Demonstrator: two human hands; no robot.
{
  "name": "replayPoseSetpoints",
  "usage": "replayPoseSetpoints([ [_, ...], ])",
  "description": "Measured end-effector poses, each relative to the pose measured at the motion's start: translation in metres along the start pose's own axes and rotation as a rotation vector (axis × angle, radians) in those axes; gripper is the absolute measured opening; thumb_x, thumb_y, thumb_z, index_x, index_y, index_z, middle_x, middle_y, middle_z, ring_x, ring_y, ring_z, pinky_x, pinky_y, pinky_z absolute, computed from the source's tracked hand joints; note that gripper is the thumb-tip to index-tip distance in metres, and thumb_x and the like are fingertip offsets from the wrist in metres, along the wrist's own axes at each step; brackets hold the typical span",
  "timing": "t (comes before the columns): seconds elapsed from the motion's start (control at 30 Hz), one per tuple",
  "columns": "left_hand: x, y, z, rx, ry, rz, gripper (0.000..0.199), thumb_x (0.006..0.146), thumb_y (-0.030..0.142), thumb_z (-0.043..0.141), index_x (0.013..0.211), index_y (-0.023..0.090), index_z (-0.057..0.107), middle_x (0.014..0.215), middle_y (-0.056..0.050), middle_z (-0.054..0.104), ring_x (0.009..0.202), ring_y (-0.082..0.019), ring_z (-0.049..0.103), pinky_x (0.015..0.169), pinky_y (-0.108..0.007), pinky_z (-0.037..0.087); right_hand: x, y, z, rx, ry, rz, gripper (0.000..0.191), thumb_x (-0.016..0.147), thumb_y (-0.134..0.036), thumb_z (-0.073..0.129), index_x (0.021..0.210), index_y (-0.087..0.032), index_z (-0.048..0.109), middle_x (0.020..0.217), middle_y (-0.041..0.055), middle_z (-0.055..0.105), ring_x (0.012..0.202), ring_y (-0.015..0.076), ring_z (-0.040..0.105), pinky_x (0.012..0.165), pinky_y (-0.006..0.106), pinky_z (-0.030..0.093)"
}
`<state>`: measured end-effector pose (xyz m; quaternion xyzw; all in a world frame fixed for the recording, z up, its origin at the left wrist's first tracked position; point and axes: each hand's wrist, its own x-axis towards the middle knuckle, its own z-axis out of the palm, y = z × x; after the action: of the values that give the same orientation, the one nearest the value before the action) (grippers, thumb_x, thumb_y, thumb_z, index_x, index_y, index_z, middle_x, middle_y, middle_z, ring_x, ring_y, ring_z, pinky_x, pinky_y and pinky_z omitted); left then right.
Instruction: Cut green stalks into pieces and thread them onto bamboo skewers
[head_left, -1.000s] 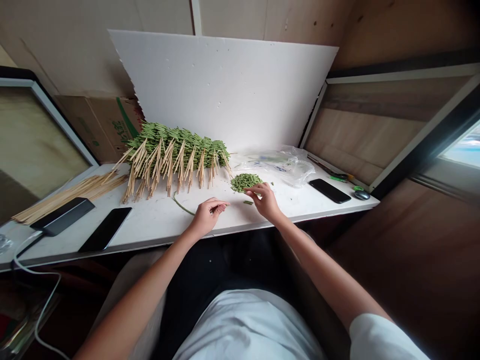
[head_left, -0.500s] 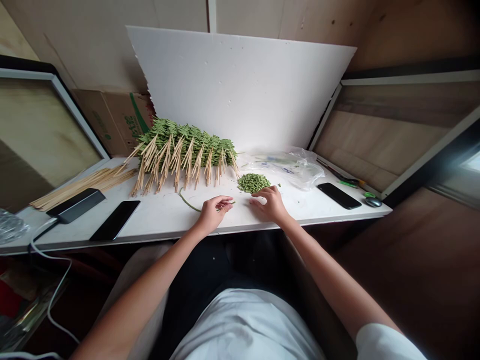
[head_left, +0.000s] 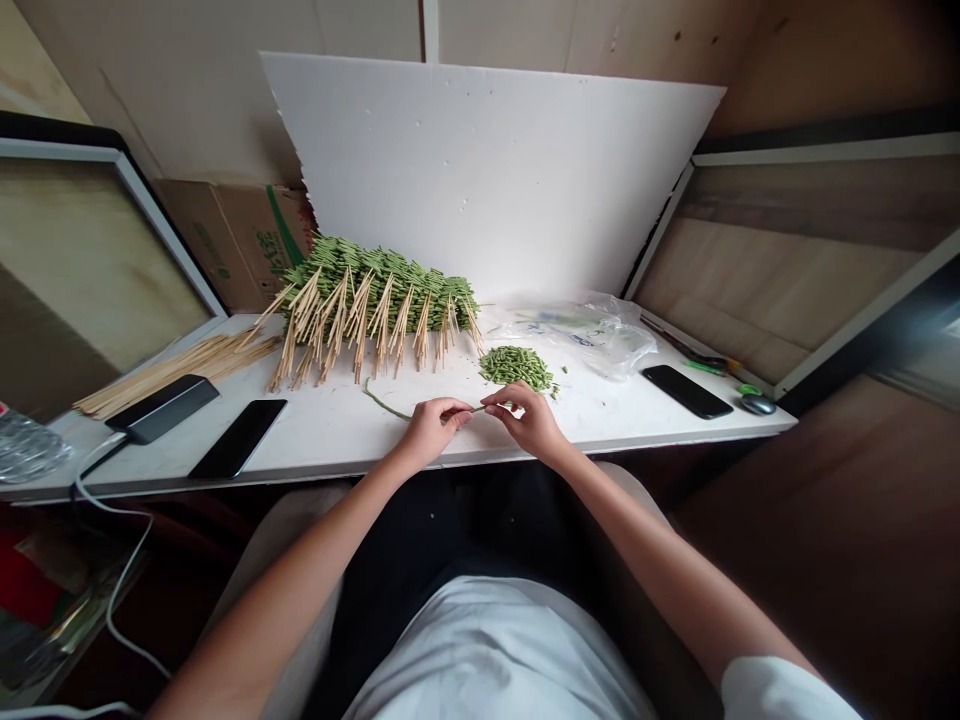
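Note:
A long green bean (head_left: 386, 403) runs through my left hand (head_left: 433, 428), whose fingers are closed on it, and its thin tail curves out to the left over the table. My right hand (head_left: 525, 418) pinches the bean's other end, close to the left fingertips. Just beyond the right hand lies a small heap of short cut bean pieces (head_left: 516, 366), with a few loose bits beside it. Farther back on the left is a big stack of skewered green beans (head_left: 390, 280), its bare wooden stick ends pointing toward me.
Loose wooden skewers (head_left: 180, 370) lie at the left by a black device (head_left: 172, 408) and a phone (head_left: 238, 438). A clear plastic bag (head_left: 600, 335), another phone (head_left: 686, 391) and a mouse (head_left: 757, 404) are on the right. A white foam board (head_left: 487, 170) stands behind.
My right hand has moved left from beside the heap of bean pieces and now pinches the bean's end. My left hand keeps its hold. The view has shifted slightly.

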<state>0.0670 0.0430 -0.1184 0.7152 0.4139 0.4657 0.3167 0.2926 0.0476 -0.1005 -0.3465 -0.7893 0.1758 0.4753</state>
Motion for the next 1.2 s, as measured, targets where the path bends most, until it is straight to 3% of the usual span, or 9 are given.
replayPoseSetpoints([
  [0.17,-0.002,0.006,0.002,0.078,-0.025,0.099,0.016,0.098,0.026,0.068,0.095,0.018,0.082,0.090,-0.008,0.081,0.086,-0.024,0.075,0.084,-0.035,0.059,-0.001,-0.005,0.001,-0.099,-0.069,-0.162,0.016,0.102,-0.037,0.070,0.104,-0.027,0.082,0.091,0.0086,0.078,0.092,0.0276,0.059,0.085,0.045,0.051],
  [0.33,-0.004,0.014,0.003,0.005,-0.092,0.100,0.020,0.095,0.021,0.066,0.081,0.017,0.079,0.084,-0.008,0.079,0.081,-0.021,0.074,0.080,-0.033,0.058,-0.007,-0.013,0.009,-0.030,-0.015,-0.100,0.023,0.105,-0.030,0.061,0.092,-0.025,0.079,0.086,0.0082,0.074,0.095,0.0278,0.056,0.087,0.044,0.049],
  [0.47,-0.003,0.016,0.001,-0.155,-0.198,0.070,0.021,0.094,0.021,0.065,0.079,0.016,0.079,0.077,-0.007,0.078,0.068,-0.017,0.070,0.064,-0.027,0.056,-0.009,-0.016,0.016,0.200,0.006,0.055,0.031,0.100,-0.048,0.069,0.082,-0.024,0.074,0.080,0.0063,0.071,0.093,0.0260,0.060,0.088,0.042,0.049],
  [0.6,-0.001,0.015,-0.001,-0.220,-0.188,0.068,0.024,0.096,0.030,0.067,0.084,0.014,0.080,0.076,-0.008,0.077,0.066,-0.016,0.069,0.060,-0.026,0.056,-0.002,-0.009,0.009,0.360,-0.046,0.113,0.043,0.096,-0.063,0.069,0.083,-0.023,0.074,0.082,0.0056,0.071,0.085,0.0235,0.065,0.082,0.039,0.051],
  [0.67,0.000,0.013,-0.002,-0.191,-0.153,0.056,0.026,0.098,0.035,0.068,0.092,0.014,0.082,0.078,-0.008,0.077,0.063,-0.015,0.066,0.060,-0.027,0.056,0.002,0.001,-0.002,0.250,-0.015,0.077,0.039,0.095,-0.061,0.072,0.085,-0.024,0.078,0.087,0.0067,0.074,0.090,0.0249,0.065,0.084,0.040,0.051],
  [0.77,0.000,0.009,-0.003,-0.097,-0.094,0.036,0.030,0.100,0.040,0.067,0.101,0.014,0.084,0.081,-0.008,0.078,0.062,-0.014,0.064,0.060,-0.026,0.055,0.006,0.025,-0.020,-0.110,0.097,0.045,0.030,0.094,-0.054,0.077,0.087,-0.026,0.084,0.090,0.0091,0.076,0.094,0.0285,0.062,0.090,0.046,0.048],
  [0.87,-0.001,0.006,-0.002,-0.023,-0.074,0.033,0.030,0.101,0.040,0.067,0.102,0.015,0.083,0.086,-0.009,0.078,0.072,-0.018,0.070,0.063,-0.027,0.056,0.003,0.051,-0.031,-0.328,0.145,0.097,0.027,0.094,-0.050,0.078,0.085,-0.025,0.085,0.085,0.0101,0.077,0.089,0.0298,0.059,0.087,0.047,0.047],
  [1.03,-0.002,0.005,0.002,0.055,-0.076,0.082,0.025,0.102,0.032,0.064,0.103,0.015,0.083,0.091,-0.010,0.078,0.085,-0.021,0.072,0.077,-0.031,0.057,-0.003,0.070,-0.026,-0.414,0.143,0.138,0.025,0.093,-0.046,0.078,0.082,-0.025,0.084,0.081,0.0089,0.077,0.091,0.0310,0.059,0.087,0.046,0.049],
  [1.2,-0.003,0.004,0.003,0.114,-0.079,0.126,0.029,0.105,0.027,0.057,0.117,0.017,0.081,0.102,-0.011,0.075,0.091,-0.021,0.072,0.077,-0.030,0.057,-0.004,0.069,-0.021,-0.468,0.094,0.137,0.028,0.094,-0.047,0.076,0.080,-0.024,0.084,0.082,0.0111,0.077,0.094,0.0330,0.060,0.084,0.046,0.049],
])
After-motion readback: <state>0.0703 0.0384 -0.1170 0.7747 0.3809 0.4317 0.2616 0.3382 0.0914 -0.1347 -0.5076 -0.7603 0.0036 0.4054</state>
